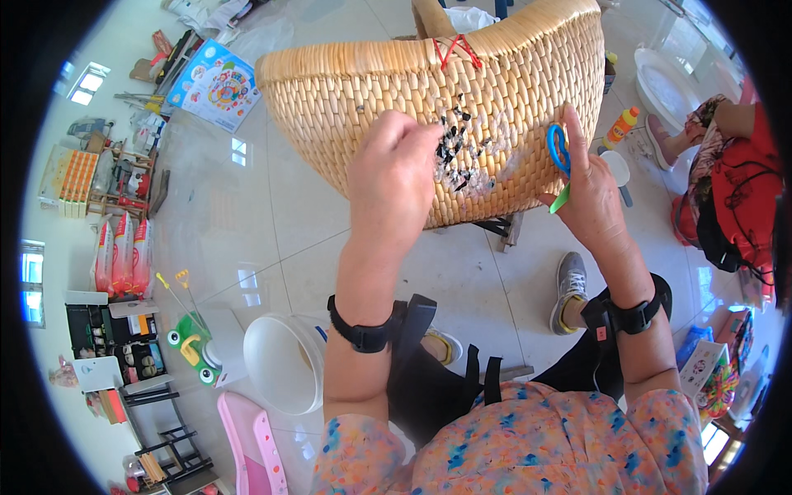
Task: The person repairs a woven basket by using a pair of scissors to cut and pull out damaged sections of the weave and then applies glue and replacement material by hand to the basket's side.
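Note:
A large woven straw basket lies tipped in front of me, its woven side facing up. Red thread crosses near its rim. Black flecks and clear, shiny bits cling to the middle of the weave. At their left edge is my left hand, fingers curled and pinched together; what they hold, if anything, is hidden. My right hand rests by the basket's right side, index finger stretched along it. In that hand is a small tool with a blue loop handle and a green end, possibly scissors.
A white bucket and a pink plastic piece stand on the tiled floor at left. An orange-yellow bottle is beyond my right hand. Another person's leg shows at right. A green frog-faced toy is at far left.

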Action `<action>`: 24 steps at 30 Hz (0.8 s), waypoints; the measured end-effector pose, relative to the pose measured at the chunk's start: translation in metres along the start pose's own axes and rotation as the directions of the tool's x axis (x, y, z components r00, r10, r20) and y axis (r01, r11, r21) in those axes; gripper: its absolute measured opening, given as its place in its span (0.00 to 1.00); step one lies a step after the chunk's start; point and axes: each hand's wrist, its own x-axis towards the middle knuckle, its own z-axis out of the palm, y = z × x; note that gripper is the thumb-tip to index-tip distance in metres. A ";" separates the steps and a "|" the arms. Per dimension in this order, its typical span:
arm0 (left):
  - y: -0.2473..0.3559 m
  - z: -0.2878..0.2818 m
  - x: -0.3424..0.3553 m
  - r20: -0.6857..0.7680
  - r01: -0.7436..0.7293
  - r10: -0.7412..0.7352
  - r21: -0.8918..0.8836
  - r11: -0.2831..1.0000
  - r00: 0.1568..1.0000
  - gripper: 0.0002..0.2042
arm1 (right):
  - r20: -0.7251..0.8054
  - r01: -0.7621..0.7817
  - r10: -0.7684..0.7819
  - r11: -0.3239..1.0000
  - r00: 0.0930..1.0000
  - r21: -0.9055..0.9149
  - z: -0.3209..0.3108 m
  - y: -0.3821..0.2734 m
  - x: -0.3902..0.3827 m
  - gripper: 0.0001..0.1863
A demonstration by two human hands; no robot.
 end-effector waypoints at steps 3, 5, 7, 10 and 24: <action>-0.003 0.000 -0.001 -0.020 0.009 -0.009 -0.012 1.000 1.000 0.07 | -0.003 0.006 -0.006 1.000 1.000 0.004 -0.001 0.000 0.001 0.68; -0.005 -0.001 -0.001 0.022 -0.022 0.022 -0.019 1.000 1.000 0.07 | 0.006 -0.005 0.005 1.000 1.000 -0.005 0.000 0.001 -0.001 0.68; -0.002 -0.003 -0.001 0.063 -0.014 0.017 -0.041 0.999 0.998 0.06 | 0.015 -0.018 0.018 1.000 1.000 -0.013 0.000 0.002 -0.001 0.67; -0.001 -0.003 -0.001 -0.016 0.035 -0.034 0.028 0.999 0.999 0.06 | 0.011 -0.006 0.005 1.000 1.000 0.025 -0.002 -0.003 -0.001 0.67; 0.003 -0.011 -0.011 0.060 -0.003 -0.002 0.089 0.996 0.998 0.06 | -0.023 0.022 -0.022 1.000 0.999 -0.005 0.001 0.001 -0.001 0.67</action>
